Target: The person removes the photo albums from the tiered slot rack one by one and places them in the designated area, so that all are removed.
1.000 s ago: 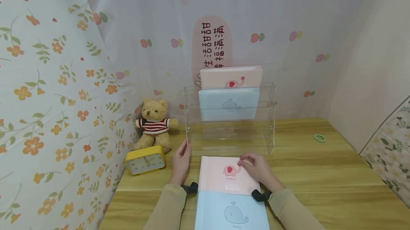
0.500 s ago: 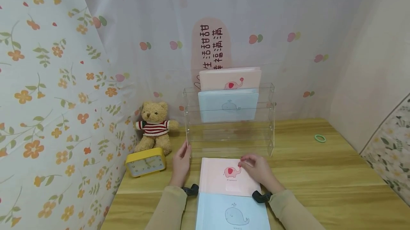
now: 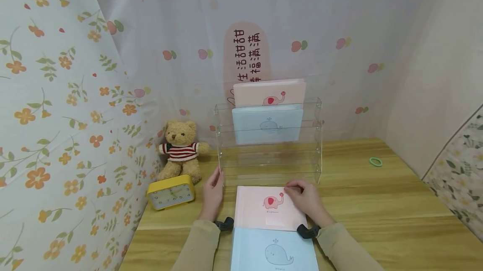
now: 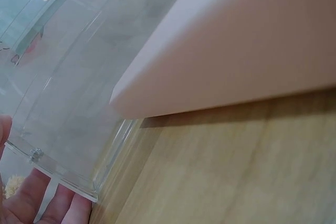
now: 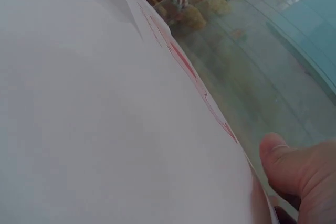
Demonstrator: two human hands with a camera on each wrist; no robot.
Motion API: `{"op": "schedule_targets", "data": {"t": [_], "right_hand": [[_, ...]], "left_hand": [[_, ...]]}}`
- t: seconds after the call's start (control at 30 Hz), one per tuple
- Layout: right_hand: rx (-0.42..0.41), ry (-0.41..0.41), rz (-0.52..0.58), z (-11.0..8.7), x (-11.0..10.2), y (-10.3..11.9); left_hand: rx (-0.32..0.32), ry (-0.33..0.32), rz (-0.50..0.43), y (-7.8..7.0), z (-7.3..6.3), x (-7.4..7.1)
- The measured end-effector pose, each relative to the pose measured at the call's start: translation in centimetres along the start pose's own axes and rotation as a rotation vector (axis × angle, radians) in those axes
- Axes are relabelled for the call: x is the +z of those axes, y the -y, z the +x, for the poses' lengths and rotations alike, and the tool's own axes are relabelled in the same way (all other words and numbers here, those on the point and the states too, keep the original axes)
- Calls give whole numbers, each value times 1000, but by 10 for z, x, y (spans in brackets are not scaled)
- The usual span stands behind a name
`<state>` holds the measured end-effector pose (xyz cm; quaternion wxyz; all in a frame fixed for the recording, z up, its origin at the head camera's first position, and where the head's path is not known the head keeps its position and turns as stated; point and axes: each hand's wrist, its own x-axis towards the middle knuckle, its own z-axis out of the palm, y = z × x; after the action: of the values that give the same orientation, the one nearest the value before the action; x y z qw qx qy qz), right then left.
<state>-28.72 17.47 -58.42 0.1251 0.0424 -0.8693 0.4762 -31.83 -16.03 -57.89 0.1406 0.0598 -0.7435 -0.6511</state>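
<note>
In the head view a pink folder (image 3: pixel 253 212) with an elephant drawing lies on the wooden table, directly above a blue folder (image 3: pixel 256 254) with a whale drawing. My right hand (image 3: pixel 307 201) holds the pink folder's upper right corner, thumb toward the cover; the other fingers are mostly hidden. Behind stands a clear acrylic rack (image 3: pixel 269 158), bearing an upright pink elephant folder (image 3: pixel 249 92) and a blue whale folder (image 3: pixel 250 126) in front of it. My left hand (image 3: pixel 212 193) grips the rack's lower left side panel; its fingers (image 4: pixel 29 192) show behind the panel in the left wrist view.
A teddy bear (image 3: pixel 183 153) in a striped top sits left of the rack, with a yellow alarm clock (image 3: pixel 170 191) in front of it. Toward the right edge of the table (image 3: pixel 377 204) lies a green ring (image 3: pixel 375 162). Patterned curtains (image 3: pixel 181 19) enclose the table.
My right thumb has shifted slightly right, off the end of the elephant's trunk. The left hand stays on the rack, and the folders keep their places.
</note>
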Motion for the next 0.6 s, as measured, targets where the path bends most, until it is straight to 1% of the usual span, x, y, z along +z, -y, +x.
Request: {"op": "schedule_targets", "data": {"t": [0.13,0.23,0.3,0.4,0.47,0.5,0.6], "right_hand": [[-31,-55,-3,4,-10,8],[-105,-120,9,11,-19,19],[-181,-176,37,18,-25,29],[-295,-272,78,32,-38,48],[-349,-331,95,44,-47,64],[-368,-356,99,51,-52,73],[-374,-388,114,70,-66,99]], "left_hand": [[13,1,-9,1,1,1],[19,-1,-15,1,1,2],[17,-2,-14,1,1,3],[12,2,11,-1,0,3],[11,5,15,-1,-1,3],[9,5,12,-2,-1,2],[12,-2,2,-2,-1,2]]}}
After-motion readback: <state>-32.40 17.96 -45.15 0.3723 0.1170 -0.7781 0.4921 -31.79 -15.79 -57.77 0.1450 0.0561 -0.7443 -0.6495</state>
